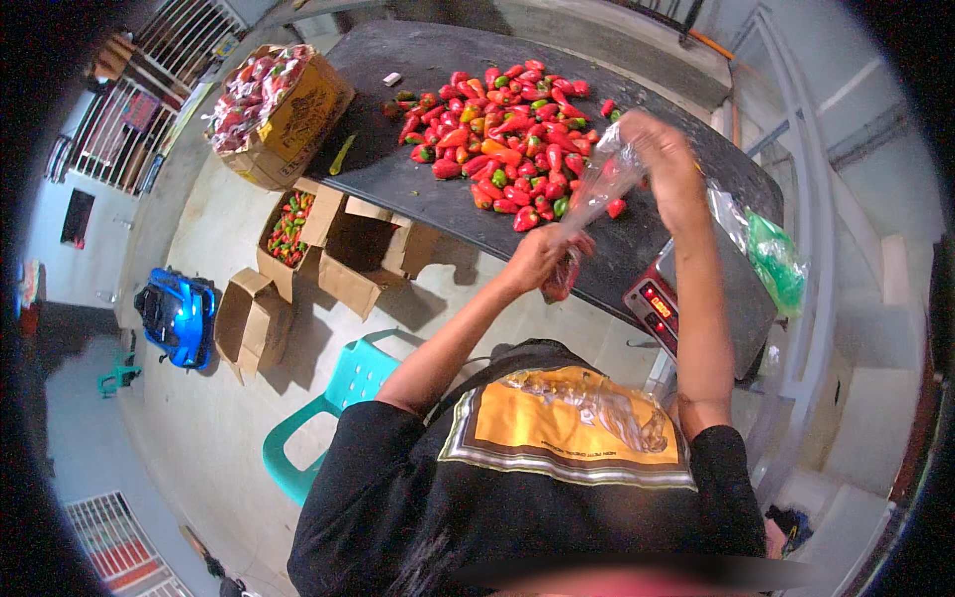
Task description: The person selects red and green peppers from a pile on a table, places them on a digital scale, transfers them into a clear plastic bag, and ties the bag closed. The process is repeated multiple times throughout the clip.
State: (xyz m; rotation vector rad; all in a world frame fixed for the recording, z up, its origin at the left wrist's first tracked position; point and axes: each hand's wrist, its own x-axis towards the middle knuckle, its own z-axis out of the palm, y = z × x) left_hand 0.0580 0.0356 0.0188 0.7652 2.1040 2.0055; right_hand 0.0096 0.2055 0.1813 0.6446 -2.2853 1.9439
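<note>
A clear plastic bag [601, 191] is stretched between my two hands above the near edge of the dark table. My left hand [542, 259] is closed round its lower part, where red peppers show through the plastic below the fingers. Farther up and to the right, my right hand [659, 149] grips the bag's upper end; motion blurs those fingers somewhat. Just beyond the bag lies a wide heap of red peppers [512, 124], with some green and orange ones among them. A digital scale [724, 284] with a lit red display stands beneath my right forearm.
Green and clear plastic bags [774, 261] lie beside the scale. A carton of bagged peppers [298, 119] stands at the table's left end. Below are a box of loose peppers [291, 227], open cartons [350, 269], a teal chair [323, 408] and a blue ride-on toy [182, 316].
</note>
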